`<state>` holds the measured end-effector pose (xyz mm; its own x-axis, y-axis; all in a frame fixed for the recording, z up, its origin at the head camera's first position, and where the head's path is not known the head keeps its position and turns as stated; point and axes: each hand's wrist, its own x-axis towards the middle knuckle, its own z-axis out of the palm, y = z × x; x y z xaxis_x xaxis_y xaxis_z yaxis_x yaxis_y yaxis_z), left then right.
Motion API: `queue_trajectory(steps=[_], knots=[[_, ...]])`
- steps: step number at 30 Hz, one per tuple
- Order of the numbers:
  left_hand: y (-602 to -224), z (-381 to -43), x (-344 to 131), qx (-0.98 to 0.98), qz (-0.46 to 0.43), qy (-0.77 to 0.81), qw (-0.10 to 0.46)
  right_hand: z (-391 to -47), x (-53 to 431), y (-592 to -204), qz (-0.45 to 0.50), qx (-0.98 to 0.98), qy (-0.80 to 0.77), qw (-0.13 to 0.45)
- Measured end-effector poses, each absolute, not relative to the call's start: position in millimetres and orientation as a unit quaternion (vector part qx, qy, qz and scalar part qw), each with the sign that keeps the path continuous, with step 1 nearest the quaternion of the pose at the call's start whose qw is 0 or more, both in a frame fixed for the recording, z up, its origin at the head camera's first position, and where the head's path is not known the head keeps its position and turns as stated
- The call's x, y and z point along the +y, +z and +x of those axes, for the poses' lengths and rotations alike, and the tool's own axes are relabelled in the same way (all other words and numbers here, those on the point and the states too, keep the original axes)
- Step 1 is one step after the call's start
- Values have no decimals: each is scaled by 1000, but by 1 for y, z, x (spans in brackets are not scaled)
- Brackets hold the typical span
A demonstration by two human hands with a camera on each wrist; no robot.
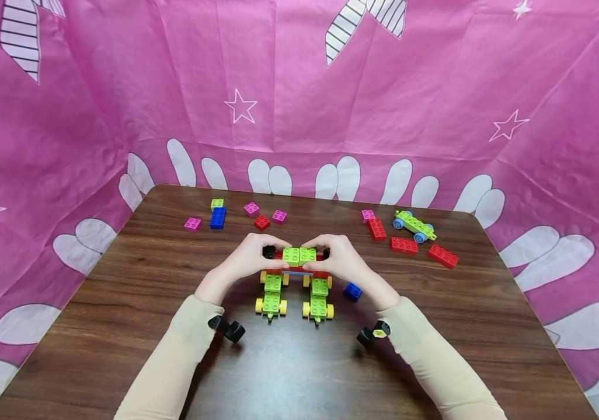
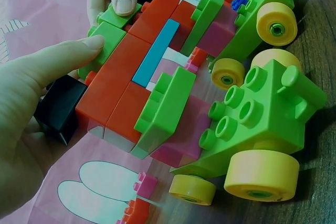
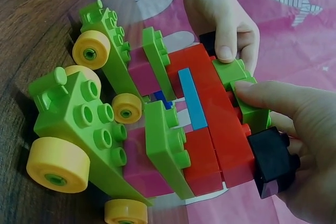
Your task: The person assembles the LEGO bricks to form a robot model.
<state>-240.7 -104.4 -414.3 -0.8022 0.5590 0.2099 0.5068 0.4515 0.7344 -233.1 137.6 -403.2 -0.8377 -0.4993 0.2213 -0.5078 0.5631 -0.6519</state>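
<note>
A toy brick build stands on two lime wheeled bases (image 1: 272, 297) (image 1: 318, 300) with yellow wheels. Pink bricks (image 3: 144, 161), upright-looking lime bricks (image 2: 165, 111) and red bricks (image 2: 113, 85) rise above them, with a blue strip (image 3: 192, 98) across the middle. Two lime bricks (image 1: 291, 256) (image 1: 307, 255) sit side by side on top, between black bricks (image 3: 273, 156) at the outer ends. My left hand (image 1: 251, 255) pinches the left lime brick between thumb and fingers. On the other side, my right hand (image 1: 344, 259) grips the right one likewise; its fingertips are partly hidden behind the bricks.
Beside the right forearm lies a small blue brick (image 1: 352, 291). Pink, red, lime and blue bricks (image 1: 218, 218) are scattered at the back left. At the back right are red bricks (image 1: 403, 245) and a lime wheeled base (image 1: 415, 226) with blue wheels.
</note>
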Motion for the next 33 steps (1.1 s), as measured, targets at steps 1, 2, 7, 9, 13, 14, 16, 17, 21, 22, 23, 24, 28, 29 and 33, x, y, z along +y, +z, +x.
queue_trajectory(steps=[1, 2, 7, 9, 13, 14, 16, 17, 21, 22, 23, 24, 28, 29, 33], knots=[[-414, -241, -104, 852, 312, 420, 32, -233, 137, -402, 285, -885, 367, 7], [-414, -241, -104, 852, 312, 419, 32, -233, 137, -402, 287, -887, 362, 9], [-415, -241, -104, 853, 310, 419, 35, -234, 135, -400, 293, -892, 346, 3], [-415, -241, -104, 853, 309, 419, 36, -234, 135, -398, 290, -893, 343, -2], [-414, -241, -104, 853, 311, 417, 34, -233, 134, -397, 284, -897, 340, -6], [-414, -241, -104, 853, 312, 416, 33, -233, 134, -397, 283, -897, 340, -5], [-414, -240, -104, 853, 315, 415, 31, -232, 134, -397, 281, -898, 340, -4], [-414, -240, -103, 852, 315, 416, 31, -232, 134, -397, 280, -898, 340, -4], [-414, -240, -103, 851, 314, 420, 34, -231, 134, -396, 275, -900, 338, -6], [-414, -240, -103, 851, 315, 420, 34, -230, 134, -396, 274, -901, 337, -6], [-414, -240, -103, 851, 313, 421, 35, -230, 134, -397, 274, -901, 337, -5], [-415, -240, -103, 851, 314, 420, 34, -230, 134, -397, 273, -901, 336, -3], [-415, -241, -103, 853, 313, 417, 33, -230, 134, -400, 271, -903, 334, 6], [-415, -241, -103, 853, 311, 418, 35, -230, 134, -400, 270, -904, 333, 8], [-414, -241, -103, 852, 311, 420, 35, -230, 133, -402, 267, -906, 329, 13]])
